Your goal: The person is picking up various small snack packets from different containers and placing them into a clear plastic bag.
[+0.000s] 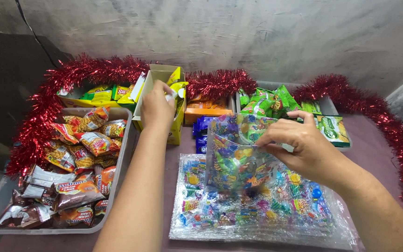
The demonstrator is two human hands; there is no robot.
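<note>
My right hand (304,147) is pinching the top edge of a clear printed goodie bag (239,158), fingers closed on the rim, holding it upright with its mouth open. It's standing on the flat stack of matching bags (257,210). My left hand (157,108) is curling into the yellow snack box (173,128); I can't tell if it's gripping a packet. Grey bin of snack packs (117,168) is sitting left, red tinsel (94,70) is ringing the table.
</note>
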